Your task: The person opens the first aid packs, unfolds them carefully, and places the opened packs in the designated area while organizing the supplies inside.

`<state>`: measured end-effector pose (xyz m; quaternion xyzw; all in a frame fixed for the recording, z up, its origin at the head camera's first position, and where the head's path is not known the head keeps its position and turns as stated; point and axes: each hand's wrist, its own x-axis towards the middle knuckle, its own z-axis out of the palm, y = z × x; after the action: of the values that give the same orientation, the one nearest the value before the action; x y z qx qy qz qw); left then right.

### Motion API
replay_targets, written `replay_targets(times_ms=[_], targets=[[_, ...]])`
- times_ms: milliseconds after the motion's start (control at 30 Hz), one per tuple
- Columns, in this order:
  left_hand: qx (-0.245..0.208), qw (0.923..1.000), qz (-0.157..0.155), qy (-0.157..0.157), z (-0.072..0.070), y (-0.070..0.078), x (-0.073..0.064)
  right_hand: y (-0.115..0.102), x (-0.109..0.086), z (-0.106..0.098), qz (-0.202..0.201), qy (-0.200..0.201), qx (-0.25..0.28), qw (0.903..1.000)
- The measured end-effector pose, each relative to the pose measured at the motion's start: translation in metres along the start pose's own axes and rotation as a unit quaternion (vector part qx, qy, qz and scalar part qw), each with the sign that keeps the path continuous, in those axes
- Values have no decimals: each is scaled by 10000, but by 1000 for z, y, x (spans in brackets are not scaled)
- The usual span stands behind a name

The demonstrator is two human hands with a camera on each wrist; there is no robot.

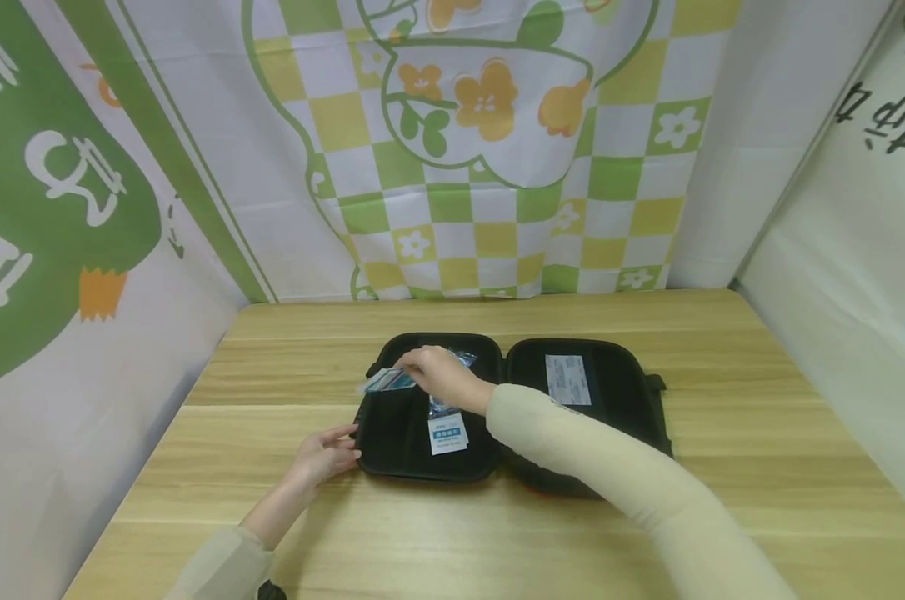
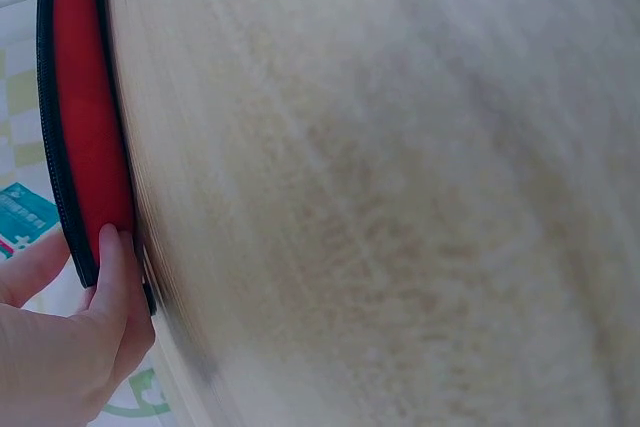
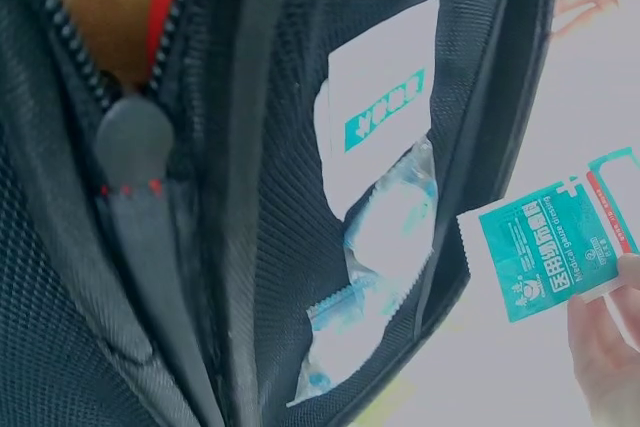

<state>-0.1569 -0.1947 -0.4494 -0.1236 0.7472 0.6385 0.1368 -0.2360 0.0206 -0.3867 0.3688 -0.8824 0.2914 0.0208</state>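
Note:
An unzipped first-aid case (image 1: 385, 433), black mesh inside and red outside (image 2: 88, 97), lies spread flat on the table. My left hand (image 1: 321, 456) grips the outer edge of its left half, fingers against the red shell in the left wrist view. Over that half, my right hand (image 1: 445, 375) pinches a teal and white medical gauze dressing packet (image 3: 550, 247) by one end. A white packet with a teal label (image 3: 380, 97) lies in the left half. Beside it are clear wrappers with blue print (image 3: 390, 232), partly hidden by the right hand in the head view.
A white printed sheet (image 1: 568, 380) lies in the case's right half, which my right forearm crosses. The case's zipper pull (image 3: 135, 147) shows at the hinge side. Behind the wooden table (image 1: 272, 350) hangs a green and yellow checked cloth (image 1: 452, 233).

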Motion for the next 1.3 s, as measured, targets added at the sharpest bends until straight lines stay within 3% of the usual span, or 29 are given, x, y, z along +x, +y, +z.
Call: replay_targets(times_ms=[433,767,1033,1300], targets=[[46,10000,-25,-31,-1,-1,1,8,-10,-24,432,263,541,9973],[36,10000,-24,-38,-1,-2,2,18,-21,-44,401,422,672,9960],[-1,10000,-19,-30,-1,-1,2,30,-40,-60,492,492,859,9939],[76,9999,-51,-116,-2,-1,0,42,-61,-74,1001,597,909,9890]])
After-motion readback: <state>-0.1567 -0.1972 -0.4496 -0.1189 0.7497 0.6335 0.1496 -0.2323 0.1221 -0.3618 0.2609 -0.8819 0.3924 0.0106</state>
